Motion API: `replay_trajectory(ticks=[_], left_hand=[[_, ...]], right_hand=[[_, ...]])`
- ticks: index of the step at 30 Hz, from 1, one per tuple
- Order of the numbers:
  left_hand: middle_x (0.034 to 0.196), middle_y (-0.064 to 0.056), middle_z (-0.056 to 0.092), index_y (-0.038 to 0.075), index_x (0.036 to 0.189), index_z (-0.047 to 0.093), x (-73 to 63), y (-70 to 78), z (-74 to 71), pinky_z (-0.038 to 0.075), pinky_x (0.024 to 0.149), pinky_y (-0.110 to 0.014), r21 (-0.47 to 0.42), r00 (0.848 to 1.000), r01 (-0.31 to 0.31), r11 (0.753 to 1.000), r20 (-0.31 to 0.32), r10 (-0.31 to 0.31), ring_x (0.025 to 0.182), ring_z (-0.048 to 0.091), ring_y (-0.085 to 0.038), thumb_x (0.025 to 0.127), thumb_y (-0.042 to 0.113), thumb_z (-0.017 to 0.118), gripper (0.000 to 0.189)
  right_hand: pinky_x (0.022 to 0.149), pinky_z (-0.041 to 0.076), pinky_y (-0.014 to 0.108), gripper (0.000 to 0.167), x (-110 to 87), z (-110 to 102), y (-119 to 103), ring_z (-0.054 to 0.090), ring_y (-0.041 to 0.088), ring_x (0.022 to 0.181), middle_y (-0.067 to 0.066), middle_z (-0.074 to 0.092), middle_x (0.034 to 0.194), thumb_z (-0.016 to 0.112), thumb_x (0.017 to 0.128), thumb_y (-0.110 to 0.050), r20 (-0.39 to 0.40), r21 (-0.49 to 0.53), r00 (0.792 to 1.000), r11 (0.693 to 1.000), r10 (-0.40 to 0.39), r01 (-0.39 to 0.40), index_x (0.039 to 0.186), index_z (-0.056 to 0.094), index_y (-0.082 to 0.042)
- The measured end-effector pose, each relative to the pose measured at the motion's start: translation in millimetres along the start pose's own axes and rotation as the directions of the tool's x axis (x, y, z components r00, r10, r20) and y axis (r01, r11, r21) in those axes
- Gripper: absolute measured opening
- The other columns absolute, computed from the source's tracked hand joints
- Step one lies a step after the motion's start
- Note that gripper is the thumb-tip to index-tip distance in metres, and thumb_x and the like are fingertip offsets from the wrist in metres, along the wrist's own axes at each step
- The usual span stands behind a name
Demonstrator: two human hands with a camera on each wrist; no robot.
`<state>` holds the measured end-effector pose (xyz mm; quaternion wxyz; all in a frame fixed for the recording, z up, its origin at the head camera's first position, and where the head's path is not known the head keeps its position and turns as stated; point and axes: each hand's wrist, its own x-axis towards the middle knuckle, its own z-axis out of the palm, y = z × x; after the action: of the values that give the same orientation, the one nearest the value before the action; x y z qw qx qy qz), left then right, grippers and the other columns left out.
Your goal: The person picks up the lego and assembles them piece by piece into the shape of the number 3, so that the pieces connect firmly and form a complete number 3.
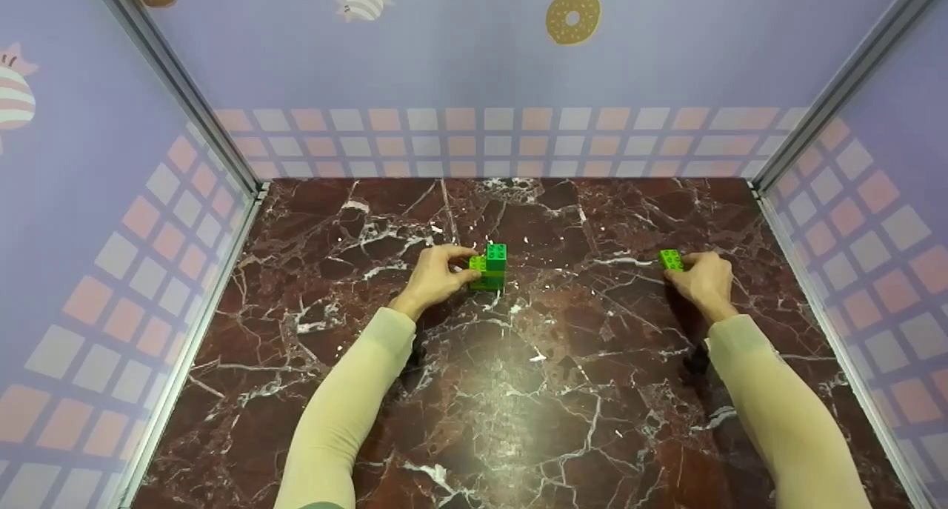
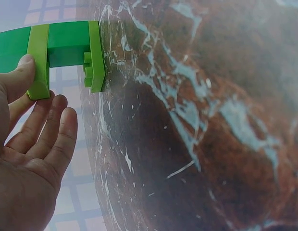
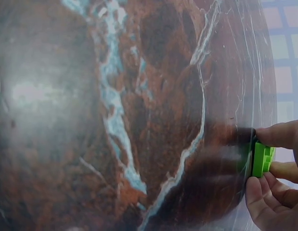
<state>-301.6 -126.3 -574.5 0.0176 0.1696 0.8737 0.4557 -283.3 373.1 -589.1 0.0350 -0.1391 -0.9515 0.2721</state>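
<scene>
A stack of toy building bricks [image 1: 496, 253] stands left of centre on the table, its light green and dark green bricks alternating. My left hand [image 1: 435, 275] reaches in from the left and pinches the upper light green brick [image 2: 39, 62] between thumb and fingertips. Above that layer sits a dark green brick [image 2: 12, 47]; below it are another dark green brick [image 2: 68, 42] and a light green base brick [image 2: 96, 57]. Over on the right, my right hand [image 1: 707, 279] grips a separate light green brick [image 1: 670, 259], studs upward, close to the table surface.
The table [image 1: 548, 413] has a dark red marbled top with white veins. Patterned panels [image 1: 474, 72] enclose its back and both sides, with metal rails [image 1: 178, 361] along the side edges. A stretch of tabletop separates the two hands.
</scene>
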Motion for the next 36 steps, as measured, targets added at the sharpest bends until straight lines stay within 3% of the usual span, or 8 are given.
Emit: replay_trajectory(ticks=[9,16,27,36], left_hand=[[0.127,-0.021,0.083,-0.002,0.135,0.079,0.8,1.3,0.4,0.069,0.097,-0.047,-0.004,1.000,-0.001,1.000,0.001,0.001,0.109,0.083,-0.037,0.096,0.012,0.087,0.042],[0.126,-0.022,0.083,-0.002,0.135,0.079,0.0,1.1,0.3,0.069,0.096,-0.047,-0.001,1.000,-0.003,1.000,0.006,0.003,0.108,0.083,-0.037,0.097,0.012,0.087,0.042],[0.129,-0.021,0.083,-0.002,0.136,0.078,-0.9,3.1,-1.3,0.068,0.098,-0.049,0.007,1.000,0.006,1.000,0.008,-0.006,0.111,0.082,-0.037,0.098,0.013,0.087,0.042],[0.129,-0.019,0.083,0.000,0.135,0.080,-1.9,2.3,-0.3,0.068,0.098,-0.048,0.016,1.000,0.008,1.000,-0.007,-0.008,0.111,0.082,-0.035,0.097,0.015,0.087,0.041]], right_hand=[[0.108,0.054,0.066,0.053,-0.2,-2,1,0.068,0.056,0.122,0.034,0.075,0.134,0.080,0.095,-0.027,-0.022,-0.005,1.000,1.000,-0.001,0.001,0.136,0.076,0.007],[0.107,0.054,0.067,0.058,-0.3,-6,-3,0.067,0.055,0.122,0.035,0.072,0.141,0.078,0.097,-0.030,0.008,-0.023,1.000,1.000,0.006,-0.006,0.143,0.072,0.004],[0.105,0.054,0.066,0.052,-1.5,-8,-16,0.070,0.053,0.117,0.032,0.077,0.132,0.079,0.098,-0.027,-0.030,0.001,0.996,0.996,-0.084,0.084,0.139,0.075,0.005],[0.103,0.055,0.066,0.051,-4.1,-7,-30,0.072,0.051,0.115,0.028,0.080,0.128,0.079,0.097,-0.027,-0.039,0.019,0.993,0.993,-0.113,0.114,0.139,0.076,0.002]])
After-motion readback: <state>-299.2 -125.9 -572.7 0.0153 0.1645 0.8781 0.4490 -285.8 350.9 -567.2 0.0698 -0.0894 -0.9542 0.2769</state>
